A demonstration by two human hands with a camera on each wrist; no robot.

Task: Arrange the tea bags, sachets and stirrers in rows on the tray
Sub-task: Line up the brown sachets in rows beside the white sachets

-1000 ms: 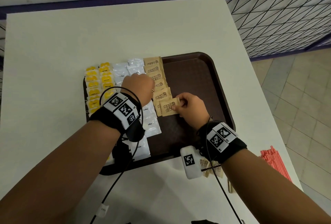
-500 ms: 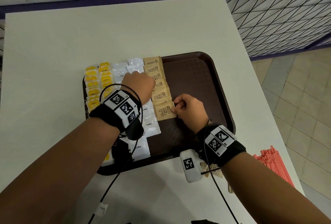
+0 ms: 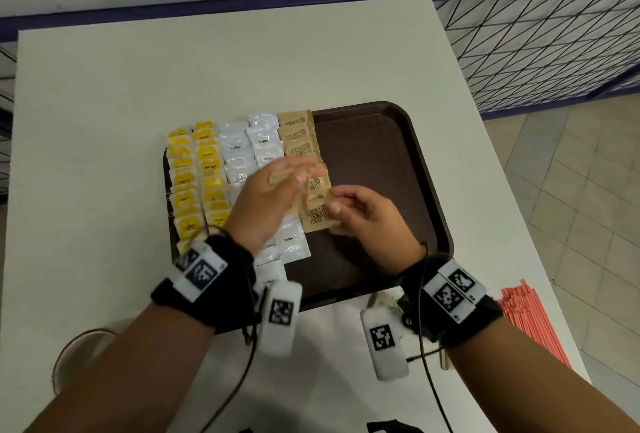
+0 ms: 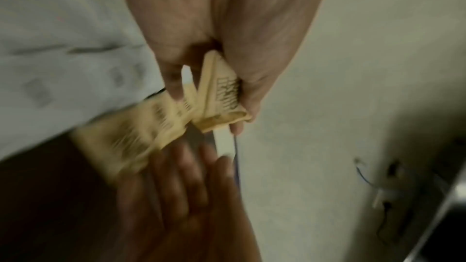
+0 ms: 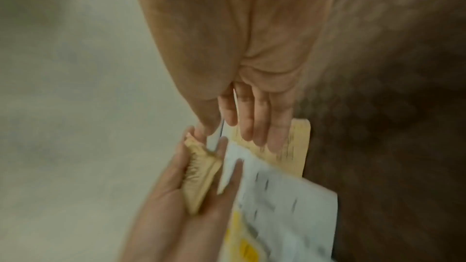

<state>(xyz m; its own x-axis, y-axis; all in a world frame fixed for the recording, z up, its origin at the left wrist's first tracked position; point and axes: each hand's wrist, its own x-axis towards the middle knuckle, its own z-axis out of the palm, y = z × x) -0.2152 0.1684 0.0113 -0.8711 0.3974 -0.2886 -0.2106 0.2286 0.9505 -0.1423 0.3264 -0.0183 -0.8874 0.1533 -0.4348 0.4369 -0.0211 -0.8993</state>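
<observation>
A brown tray point(image 3: 374, 142) holds rows of yellow tea bags point(image 3: 197, 176), white coffee sachets point(image 3: 249, 145) and brown sugar sachets point(image 3: 298, 136). My left hand point(image 3: 298, 173) hovers over the sugar row, gripping a few brown sugar sachets point(image 4: 219, 97) between thumb and fingers. My right hand point(image 3: 341, 206) is just right of it with loosely bent fingers, holding nothing, above the nearest laid sugar sachet point(image 3: 317, 219). In the right wrist view the right hand point(image 5: 227, 128) has its thumb tip close to the held sachets point(image 5: 199, 170).
Red stirrers point(image 3: 530, 322) lie in a bundle at the table's right edge. More small items point(image 3: 384, 301) lie partly hidden under my right wrist, in front of the tray. A round cup rim point(image 3: 79, 353) shows at lower left. A wire railing stands beyond the right edge.
The right hand laid a sugar sachet at the near end of the brown row and let go. The left hand lifted and turned, showing the sachets it holds.
</observation>
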